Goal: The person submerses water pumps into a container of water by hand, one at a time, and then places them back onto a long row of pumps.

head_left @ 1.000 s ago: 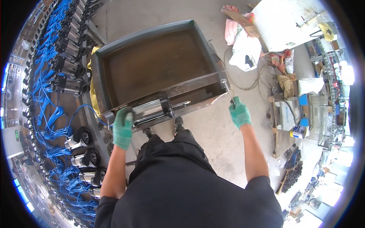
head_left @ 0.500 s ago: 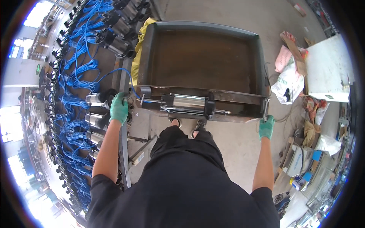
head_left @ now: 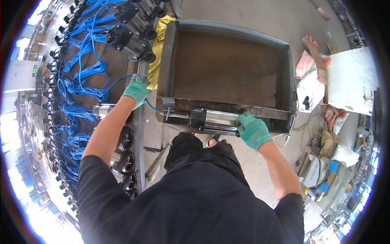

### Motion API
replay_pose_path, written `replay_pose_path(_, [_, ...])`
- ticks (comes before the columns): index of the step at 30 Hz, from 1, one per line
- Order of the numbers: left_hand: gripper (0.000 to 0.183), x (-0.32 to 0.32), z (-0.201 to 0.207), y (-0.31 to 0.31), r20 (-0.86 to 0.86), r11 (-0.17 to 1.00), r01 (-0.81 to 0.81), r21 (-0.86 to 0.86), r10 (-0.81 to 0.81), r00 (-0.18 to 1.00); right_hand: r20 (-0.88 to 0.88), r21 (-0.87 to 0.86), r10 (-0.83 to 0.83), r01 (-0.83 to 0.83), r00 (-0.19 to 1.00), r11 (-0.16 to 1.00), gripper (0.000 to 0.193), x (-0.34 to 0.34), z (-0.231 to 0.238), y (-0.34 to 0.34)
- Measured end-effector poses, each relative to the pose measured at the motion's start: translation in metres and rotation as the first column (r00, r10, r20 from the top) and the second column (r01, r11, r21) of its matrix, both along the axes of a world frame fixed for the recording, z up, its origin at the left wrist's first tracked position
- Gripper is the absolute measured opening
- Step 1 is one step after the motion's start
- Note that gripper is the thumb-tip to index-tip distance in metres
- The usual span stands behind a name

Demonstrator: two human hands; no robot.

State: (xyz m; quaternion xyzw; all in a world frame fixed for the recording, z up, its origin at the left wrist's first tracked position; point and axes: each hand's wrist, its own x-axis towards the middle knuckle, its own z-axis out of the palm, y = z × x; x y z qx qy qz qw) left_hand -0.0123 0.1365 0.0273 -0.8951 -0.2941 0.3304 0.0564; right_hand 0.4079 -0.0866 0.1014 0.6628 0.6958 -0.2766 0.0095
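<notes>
A steel cylindrical pump (head_left: 221,118) with black end parts lies across the near edge of a water-filled metal tank (head_left: 165,61). My right hand (head_left: 254,131), in a green glove, is closed round its right end and hides most of the black part there. A metal rod (head_left: 177,116) joins the pump's left end to a bracket on the tank. My left hand (head_left: 137,91), also gloved in green, is at the rack's metal rail, closed on a blue cable (head_left: 151,106) that runs from the rack toward the pump's left side. The glove covers part of the cable.
On the left rack lie several similar pumps (head_left: 129,44) and coiled blue cables (head_left: 91,75). Yellow cloth (head_left: 156,67) hangs between rack and tank. Sacks (head_left: 308,87), a white panel (head_left: 351,81) and boxes (head_left: 321,168) stand to the right.
My right hand has left the tank's right corner and moved left onto the pump. My left hand has moved from a pump on the rack up and right to the blue cable. The view has shifted slightly.
</notes>
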Motion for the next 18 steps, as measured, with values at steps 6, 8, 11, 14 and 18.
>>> replay_pose_path(6, [0.027, -0.032, 0.075, 0.028, 0.115, 0.984, -0.156, -0.085, 0.165, 0.98, -0.142, -0.116, -0.208, 0.192, 0.968, 0.975, 0.013, 0.042, 0.055, 0.019])
replay_pose_path(8, [0.032, -0.05, 0.075, 0.04, 0.208, 0.971, -0.205, -0.12, 0.226, 0.952, -0.179, -0.185, -0.36, 0.329, 0.916, 0.926, 0.011, 0.067, 0.07, 0.018])
replay_pose_path(11, [0.038, -0.03, 0.079, 0.022, 0.344, 0.879, -0.36, -0.313, 0.458, 0.82, -0.164, -0.111, -0.425, 0.411, 0.89, 0.905, 0.01, 0.093, 0.072, 0.024])
replay_pose_path(14, [0.04, -0.004, 0.054, 0.008, 0.421, 0.881, -0.327, -0.342, 0.455, 0.785, -0.022, 0.014, -0.344, 0.345, 0.939, 0.939, 0.012, 0.096, 0.061, 0.056])
replay_pose_path(18, [0.04, 0.078, 0.05, -0.003, 0.607, 0.92, -0.217, -0.327, 0.38, 0.698, 0.206, -0.006, -0.297, 0.304, 0.933, 0.953, 0.019, 0.079, 0.034, 0.109])
